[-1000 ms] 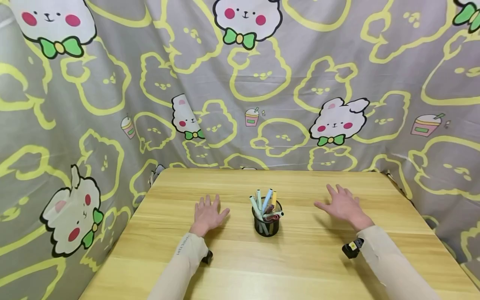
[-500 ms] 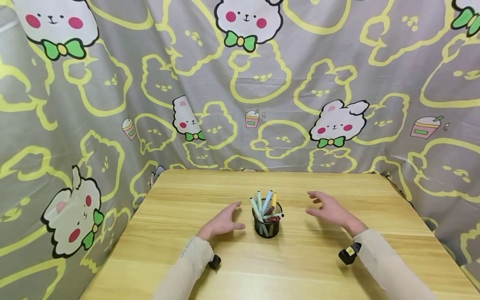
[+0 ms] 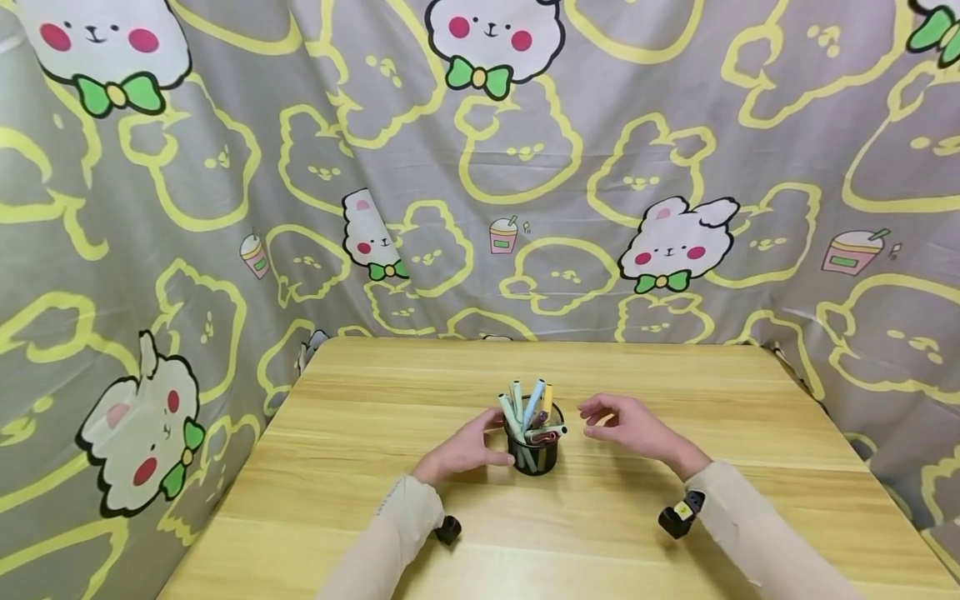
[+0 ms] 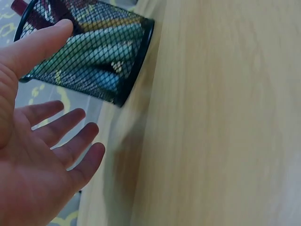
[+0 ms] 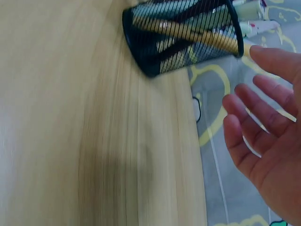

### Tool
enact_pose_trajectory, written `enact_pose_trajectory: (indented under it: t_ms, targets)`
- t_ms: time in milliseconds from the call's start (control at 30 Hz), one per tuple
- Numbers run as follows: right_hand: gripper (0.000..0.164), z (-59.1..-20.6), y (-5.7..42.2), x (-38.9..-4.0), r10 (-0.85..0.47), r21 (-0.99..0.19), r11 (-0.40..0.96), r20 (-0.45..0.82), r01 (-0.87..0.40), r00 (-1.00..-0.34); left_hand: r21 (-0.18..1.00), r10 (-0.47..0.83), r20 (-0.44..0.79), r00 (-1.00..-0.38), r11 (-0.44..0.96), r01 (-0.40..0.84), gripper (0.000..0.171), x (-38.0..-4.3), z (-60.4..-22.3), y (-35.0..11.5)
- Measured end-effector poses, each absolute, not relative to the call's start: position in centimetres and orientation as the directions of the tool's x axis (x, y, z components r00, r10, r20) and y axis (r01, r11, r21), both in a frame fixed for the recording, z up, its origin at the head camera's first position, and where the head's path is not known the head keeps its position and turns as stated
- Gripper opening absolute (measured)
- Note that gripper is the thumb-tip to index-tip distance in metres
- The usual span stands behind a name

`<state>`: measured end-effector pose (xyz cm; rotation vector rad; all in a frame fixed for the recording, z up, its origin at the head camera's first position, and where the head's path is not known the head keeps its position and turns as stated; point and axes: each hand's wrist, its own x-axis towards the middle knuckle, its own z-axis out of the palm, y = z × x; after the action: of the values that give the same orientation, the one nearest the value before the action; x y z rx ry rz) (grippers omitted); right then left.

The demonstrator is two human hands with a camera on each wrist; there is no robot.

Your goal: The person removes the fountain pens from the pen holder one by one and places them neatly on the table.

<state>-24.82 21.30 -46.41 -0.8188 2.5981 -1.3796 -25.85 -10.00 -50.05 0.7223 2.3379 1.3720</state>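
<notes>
A black mesh pen holder [image 3: 534, 457] stands upright on the table, filled with several markers [image 3: 531, 410] in pale green, blue, yellow and dark red. My left hand [image 3: 467, 448] is right at its left side, thumb and fingers spread; whether it touches the mesh I cannot tell. In the left wrist view the thumb [image 4: 49, 44] overlaps the mesh, while the other fingers [image 4: 77, 136] are apart from it, gently bent. To the holder's right, a short gap away, is my right hand [image 3: 626, 425], fingers loosely bent and holding nothing. A yellow marker [image 5: 188, 34] shows through the mesh.
The wooden table [image 3: 360, 400] reaches back to a grey patterned curtain [image 3: 525, 275], which hangs behind it and along its left and right sides. Black wrist cameras [image 3: 448, 530] are strapped under both sleeves.
Both hands have moved inward from the two sides toward the pen holder, the left now right beside it. The palms have turned to face each other. The holder has stayed in place.
</notes>
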Motion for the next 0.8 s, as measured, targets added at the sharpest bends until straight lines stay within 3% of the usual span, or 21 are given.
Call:
enact_pose_trajectory:
  t_ms: [300, 533, 800]
  targets:
    - [0.023, -45.7, 19.5, -24.1, -0.512, -0.839, 0.357, 0.190, -0.409, -0.838, 0.885, 0.538, -0.019, -0.843, 0.402, 0.236, 0.096, -25.7, -50.8, -8.7]
    - [0.019, -44.5, 18.2, -23.3, -0.536, -0.827, 0.317, 0.247, -0.463, -0.808, 0.898, 0.532, -0.003, -0.847, 0.374, 0.232, 0.081, -25.9, -51.1, -8.5]
    - [0.020, -45.2, 17.9, -23.6, -0.546, -0.805, 0.304, 0.291, -0.509, -0.786, 0.912, 0.579, 0.022, -0.815, 0.323, 0.254, 0.079, -25.9, -51.0, -7.9]
